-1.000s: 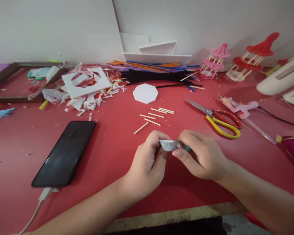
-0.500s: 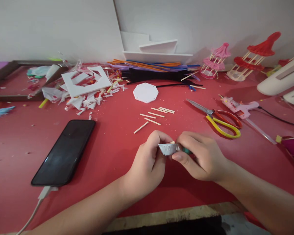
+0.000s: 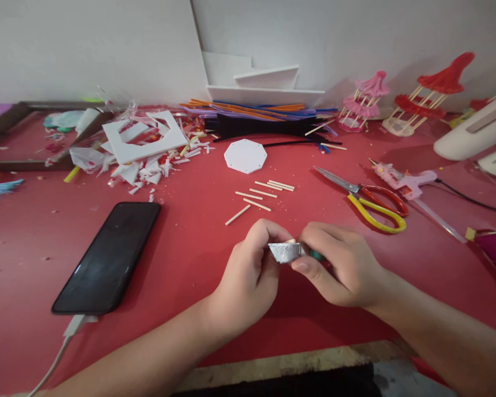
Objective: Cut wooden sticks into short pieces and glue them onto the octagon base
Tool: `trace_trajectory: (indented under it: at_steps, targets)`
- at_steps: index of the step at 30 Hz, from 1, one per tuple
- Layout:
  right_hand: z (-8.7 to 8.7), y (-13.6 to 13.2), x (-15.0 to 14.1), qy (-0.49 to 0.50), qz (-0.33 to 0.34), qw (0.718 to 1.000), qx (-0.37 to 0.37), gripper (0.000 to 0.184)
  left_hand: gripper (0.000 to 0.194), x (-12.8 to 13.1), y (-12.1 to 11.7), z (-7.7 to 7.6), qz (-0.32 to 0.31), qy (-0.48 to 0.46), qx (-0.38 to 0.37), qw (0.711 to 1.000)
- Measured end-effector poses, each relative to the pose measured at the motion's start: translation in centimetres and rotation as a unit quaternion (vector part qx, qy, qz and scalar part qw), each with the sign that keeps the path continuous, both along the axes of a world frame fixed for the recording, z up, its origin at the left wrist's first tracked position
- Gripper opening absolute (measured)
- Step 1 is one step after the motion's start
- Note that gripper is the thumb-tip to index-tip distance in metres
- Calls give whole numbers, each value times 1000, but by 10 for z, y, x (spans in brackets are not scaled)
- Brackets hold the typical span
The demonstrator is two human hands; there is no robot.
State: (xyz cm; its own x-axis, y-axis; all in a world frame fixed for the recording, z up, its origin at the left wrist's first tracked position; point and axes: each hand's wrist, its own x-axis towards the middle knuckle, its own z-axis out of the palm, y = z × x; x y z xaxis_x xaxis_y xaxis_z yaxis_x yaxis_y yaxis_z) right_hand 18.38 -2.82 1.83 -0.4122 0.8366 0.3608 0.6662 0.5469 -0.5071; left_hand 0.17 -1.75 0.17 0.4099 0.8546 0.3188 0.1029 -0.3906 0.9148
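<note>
Close together above the near table edge, both hands are closed. In my right hand [image 3: 343, 264] is a knife [image 3: 285, 253] with a short, wide grey blade; a bit of its green handle shows between the fingers. My left hand [image 3: 252, 275] pinches a thin wooden stick [image 3: 291, 241], of which only a pale end shows behind the blade. The blade lies against the left fingers, and most of the stick is hidden. Several cut wooden sticks [image 3: 263, 193] lie just beyond the hands. Behind them sits a white octagonal foam board piece [image 3: 245, 156] with small holes near its rim.
Scissors [image 3: 359, 198] and a pink glue gun [image 3: 409, 179] lie to the right. A phone [image 3: 107, 256] on a cable is at left. Foam scraps [image 3: 144, 143], pipe cleaners [image 3: 264, 110], a pink model [image 3: 364, 102] and a red model [image 3: 427, 99] stand along the back.
Both hands keep almost the same pose. The knife blade has shifted very slightly to the right; nothing on the table has moved.
</note>
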Motion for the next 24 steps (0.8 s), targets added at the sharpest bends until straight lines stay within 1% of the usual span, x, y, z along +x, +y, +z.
trace_trajectory:
  at_steps: [7, 12, 15, 18, 24]
  targets:
    - [0, 0, -1, 2, -3, 1000, 1, 38, 33, 1, 0, 1, 1, -3, 2, 1000]
    - [1, -1, 1, 17, 8, 999, -29, 39, 33, 0, 0, 1, -14, -18, -13, 1000]
    - [1, -1, 4, 28, 25, 998, -55, 41, 35, -2, 1, 3, -30, -25, -25, 999]
    - [1, 0, 6, 29, 42, 996, -77, 40, 37, -4, 2, 4, -51, -21, -25, 998]
    - [2, 1, 8, 35, 46, 995, -83, 34, 39, -6, 2, 4, -63, -34, -18, 997]
